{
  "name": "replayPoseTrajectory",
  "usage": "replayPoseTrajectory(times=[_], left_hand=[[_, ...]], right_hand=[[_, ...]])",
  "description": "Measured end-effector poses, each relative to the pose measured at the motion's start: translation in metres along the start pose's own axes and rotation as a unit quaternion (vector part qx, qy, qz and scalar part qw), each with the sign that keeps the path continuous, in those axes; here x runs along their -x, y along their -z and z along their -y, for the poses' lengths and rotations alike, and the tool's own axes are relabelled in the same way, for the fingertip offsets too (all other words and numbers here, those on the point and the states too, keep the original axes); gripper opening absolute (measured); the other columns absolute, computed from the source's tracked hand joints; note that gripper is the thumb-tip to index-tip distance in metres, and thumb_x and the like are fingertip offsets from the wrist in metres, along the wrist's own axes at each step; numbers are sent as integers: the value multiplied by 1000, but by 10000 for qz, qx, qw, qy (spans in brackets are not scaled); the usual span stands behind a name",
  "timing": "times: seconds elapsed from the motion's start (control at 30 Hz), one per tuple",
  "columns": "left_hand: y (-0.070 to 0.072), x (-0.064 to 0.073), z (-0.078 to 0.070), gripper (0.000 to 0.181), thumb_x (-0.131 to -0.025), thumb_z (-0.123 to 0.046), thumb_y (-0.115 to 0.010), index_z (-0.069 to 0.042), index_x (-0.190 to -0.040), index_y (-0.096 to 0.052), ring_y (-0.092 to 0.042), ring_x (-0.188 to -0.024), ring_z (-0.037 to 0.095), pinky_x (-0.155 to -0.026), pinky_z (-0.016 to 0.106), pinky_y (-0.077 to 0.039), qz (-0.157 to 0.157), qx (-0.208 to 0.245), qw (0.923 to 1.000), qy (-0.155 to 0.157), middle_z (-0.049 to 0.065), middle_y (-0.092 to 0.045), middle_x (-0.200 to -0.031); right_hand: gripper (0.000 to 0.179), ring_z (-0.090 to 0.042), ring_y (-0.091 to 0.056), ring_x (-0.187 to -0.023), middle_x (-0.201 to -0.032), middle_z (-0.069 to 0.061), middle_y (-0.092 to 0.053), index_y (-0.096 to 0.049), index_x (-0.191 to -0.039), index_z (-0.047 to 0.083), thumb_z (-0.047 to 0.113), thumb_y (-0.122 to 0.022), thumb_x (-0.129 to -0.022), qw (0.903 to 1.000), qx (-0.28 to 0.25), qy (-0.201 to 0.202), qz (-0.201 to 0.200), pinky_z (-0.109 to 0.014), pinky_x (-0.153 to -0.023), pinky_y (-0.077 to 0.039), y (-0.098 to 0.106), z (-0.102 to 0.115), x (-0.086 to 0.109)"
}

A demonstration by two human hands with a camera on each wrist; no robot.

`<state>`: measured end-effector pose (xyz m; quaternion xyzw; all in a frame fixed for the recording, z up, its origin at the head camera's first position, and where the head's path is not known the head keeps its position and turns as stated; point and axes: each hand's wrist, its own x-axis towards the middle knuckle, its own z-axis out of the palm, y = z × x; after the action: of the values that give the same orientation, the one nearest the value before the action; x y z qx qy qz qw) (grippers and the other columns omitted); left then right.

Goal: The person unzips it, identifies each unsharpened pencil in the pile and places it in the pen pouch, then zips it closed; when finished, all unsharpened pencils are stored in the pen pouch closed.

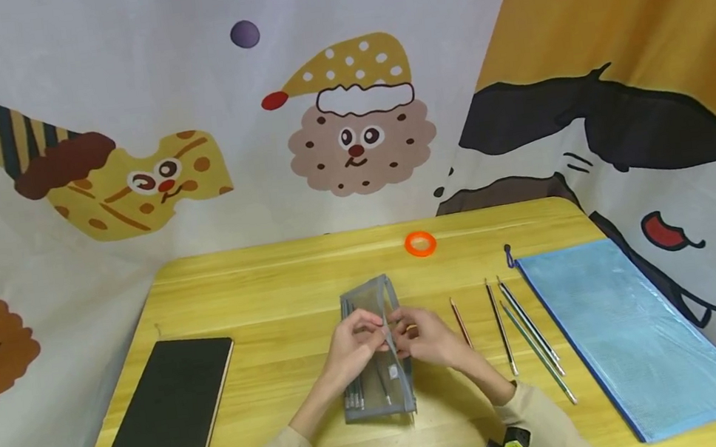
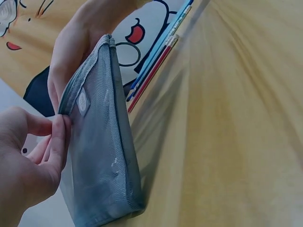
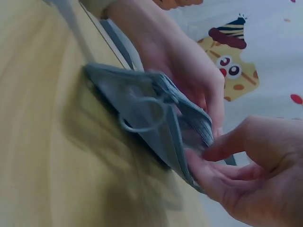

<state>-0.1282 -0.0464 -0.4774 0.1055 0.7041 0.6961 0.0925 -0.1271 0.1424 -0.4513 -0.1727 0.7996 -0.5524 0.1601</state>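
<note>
A grey mesh pencil pouch (image 1: pixel 372 393) stands tilted on the table between both hands, several pencils (image 1: pixel 354 395) showing through its side. My left hand (image 1: pixel 349 347) pinches one edge of the zipped top between thumb and fingers. On the opposite edge, the thumb and fingers of my right hand (image 1: pixel 431 339) grip the mesh rim. The right wrist view shows the two zip edges (image 3: pixel 177 142) parted between the hands, with a round ring pull (image 3: pixel 124 124) hanging from the zip. A small label (image 2: pixel 83 101) shows near the top in the left wrist view.
Right of the pouch lie several loose pencils (image 1: pixel 500 325), then a blue zip folder (image 1: pixel 633 331). A black notebook (image 1: pixel 166 411) lies on the left. Toward the back edge of the wooden table (image 1: pixel 271 279) is an orange ring (image 1: pixel 409 245). A printed curtain (image 1: pixel 176 52) hangs behind.
</note>
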Motion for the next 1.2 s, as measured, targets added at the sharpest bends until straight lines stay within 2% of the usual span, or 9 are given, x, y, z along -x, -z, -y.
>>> replayPoseTrajectory(times=[0.1, 0.23, 0.37, 0.47, 0.7, 0.8, 0.93, 1.1, 1.2], left_hand=[[1, -5, -2, 19, -91, 2, -63, 10, -109, -59, -69, -75, 14, -76, 31, -67, -89, -14, 10000, -26, 19, -65, -97], [5, -12, -6, 18, -90, 4, -62, 8, -107, -60, -68, -73, 13, -75, 31, -67, -324, -31, 9995, -24, 17, -66, -95], [9, -16, -10, 19, -90, 3, -64, 8, -108, -61, -67, -72, 12, -74, 29, -67, -484, 10, 9988, 37, 15, -66, -95], [10, -19, -13, 20, -91, 1, -64, 7, -109, -61, -67, -72, 11, -75, 27, -66, -533, 54, 9985, 60, 15, -66, -95], [10, -23, -17, 22, -92, -3, -66, 5, -112, -61, -67, -74, 11, -81, 32, -66, -558, -9, 9982, 199, 13, -67, -98], [9, -25, -19, 22, -91, -2, -66, 5, -112, -61, -67, -73, 12, -83, 35, -66, -635, 32, 9977, 254, 14, -67, -98], [8, -26, -19, 22, -91, -2, -66, 6, -111, -61, -68, -73, 12, -83, 37, -66, -697, 101, 9971, 282, 15, -67, -97], [10, -29, -16, 21, -91, -1, -66, 7, -111, -61, -68, -74, 12, -80, 32, -67, -716, 199, 9969, 243, 14, -66, -97], [11, -30, -15, 21, -92, 0, -65, 7, -110, -60, -68, -75, 12, -78, 28, -66, -730, 233, 9968, 230, 13, -66, -97]], right_hand=[[25, -25, -72, -79, -96, -21, -67, -58, -120, -10, -6, -59, -95, 9979, 270, 403, -424, -33, -70, -68, 0, 1, 14], [17, -18, -71, -80, -92, -13, -71, -64, -111, -3, -1, -65, -94, 9892, 762, 895, -872, -30, -67, -67, -2, 0, 39], [21, -9, -68, -84, -93, -7, -70, -63, -109, 3, 8, -74, -91, 9875, 860, 1017, -848, -25, -68, -66, -8, -4, 58], [32, -10, -69, -84, -95, -7, -69, -60, -111, 3, 12, -79, -87, 9867, 905, 1094, -790, -23, -68, -65, -14, -7, 67], [39, -15, -70, -80, -92, -7, -69, -57, -108, 1, 0, -83, -79, 9756, 1187, 1489, -1091, -21, -66, -65, -26, -11, 68], [39, -12, -70, -78, -89, -4, -69, -58, -105, 3, -7, -82, -75, 9714, 1319, 1492, -1292, -21, -65, -65, -28, -10, 66], [39, -14, -71, -77, -87, -3, -70, -59, -105, 2, -13, -79, -75, 9668, 1478, 1515, -1433, -18, -68, -64, -29, -9, 62], [34, -16, -72, -74, -84, -5, -70, -61, -107, -3, -15, -74, -78, 9598, 1608, 1731, -1513, -18, -68, -64, -29, -8, 60], [30, -13, -70, -72, -81, -3, -70, -65, -102, -2, -15, -74, -78, 9487, 1793, 1965, -1711, -17, -65, -63, -29, -9, 60]])
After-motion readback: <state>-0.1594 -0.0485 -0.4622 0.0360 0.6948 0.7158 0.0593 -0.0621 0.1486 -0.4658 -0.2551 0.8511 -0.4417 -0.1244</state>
